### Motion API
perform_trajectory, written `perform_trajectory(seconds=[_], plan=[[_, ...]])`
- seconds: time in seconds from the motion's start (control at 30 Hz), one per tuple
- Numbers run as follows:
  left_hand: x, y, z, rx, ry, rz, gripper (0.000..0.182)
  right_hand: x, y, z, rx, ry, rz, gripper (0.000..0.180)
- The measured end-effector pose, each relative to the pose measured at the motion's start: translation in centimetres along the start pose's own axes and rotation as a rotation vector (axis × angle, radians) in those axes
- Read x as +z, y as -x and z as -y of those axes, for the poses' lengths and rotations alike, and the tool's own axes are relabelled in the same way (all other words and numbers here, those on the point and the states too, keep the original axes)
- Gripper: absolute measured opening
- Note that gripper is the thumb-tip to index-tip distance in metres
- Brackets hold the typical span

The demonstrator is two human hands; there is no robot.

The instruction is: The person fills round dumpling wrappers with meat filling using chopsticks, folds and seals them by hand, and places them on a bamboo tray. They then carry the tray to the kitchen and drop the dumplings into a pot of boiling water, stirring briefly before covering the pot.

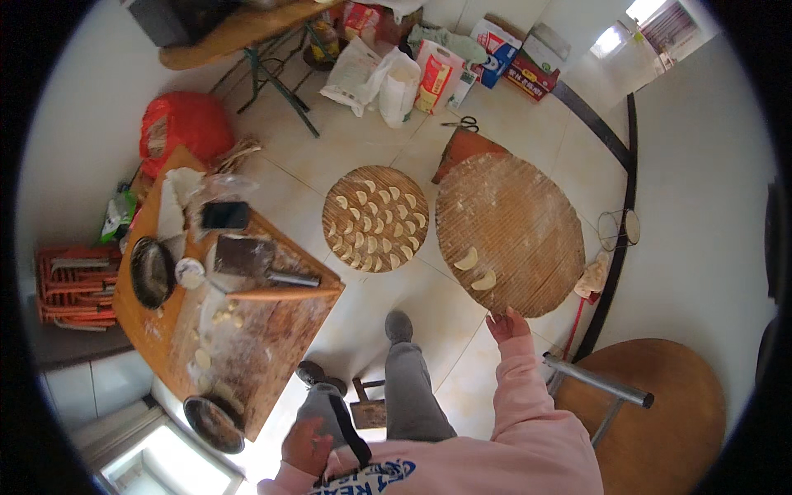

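My right hand (508, 326) has its fingers at the near edge of a large round slatted tray (520, 223), which is dusted with flour. Two dumplings (484, 280) lie near that tray's lower left side. My left hand (307, 444) rests over my left thigh, and whether it holds anything is hard to make out. A smaller round tray (332, 185) with several rows of dumplings (372, 244) is on the tiled floor beyond my feet. To the left, a floured wooden board (278, 340) on a table bears small dough pieces (228, 317), a cleaver (244, 255) and a rolling pin (278, 293).
A phone (225, 215) and a dark bowl (152, 273) are on the left table; another bowl (213, 424) is at its near corner. Scissors (465, 124) and flour bags (399, 86) lie farther off. A round wooden tabletop (668, 421) with metal legs leans at right.
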State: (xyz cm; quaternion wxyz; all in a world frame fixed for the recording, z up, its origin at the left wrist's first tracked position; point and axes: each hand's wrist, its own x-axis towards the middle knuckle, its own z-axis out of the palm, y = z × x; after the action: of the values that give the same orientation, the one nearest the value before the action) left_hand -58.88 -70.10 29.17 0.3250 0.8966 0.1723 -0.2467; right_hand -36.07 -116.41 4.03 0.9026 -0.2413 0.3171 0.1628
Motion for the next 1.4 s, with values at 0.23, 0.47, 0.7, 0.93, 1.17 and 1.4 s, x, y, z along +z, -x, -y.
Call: perform_trajectory(seconds=[0.23,0.47,0.7,0.93,1.17,1.4], plan=[[16.4,-14.6,10.2,-0.281,0.145,0.274,0.04,-4.0,-24.8,-1.8,-0.091,-0.087,0.117,0.023],[23.4,-35.8,8.4,0.276,0.278,-0.017,0.027,-5.8,-36.8,-3.3,-0.14,-0.044,0.287,0.016],[30.6,-57.9,-7.8,0.35,1.086,0.338,0.042,-3.2,-38.4,-7.1,-0.22,-0.114,0.659,0.029],[27.9,-61.8,-9.3,0.335,1.617,0.353,0.032,5.1,-35.6,-10.4,-0.358,0.123,0.427,0.027],[26.2,-63.6,-12.3,0.08,1.582,0.145,0.033,4.7,-38.7,-7.8,-0.325,0.393,0.554,0.037],[21.7,-64.0,-9.9,0.201,1.697,0.121,0.03,-3.9,-57.4,-1.9,-0.038,0.434,0.347,0.055]])
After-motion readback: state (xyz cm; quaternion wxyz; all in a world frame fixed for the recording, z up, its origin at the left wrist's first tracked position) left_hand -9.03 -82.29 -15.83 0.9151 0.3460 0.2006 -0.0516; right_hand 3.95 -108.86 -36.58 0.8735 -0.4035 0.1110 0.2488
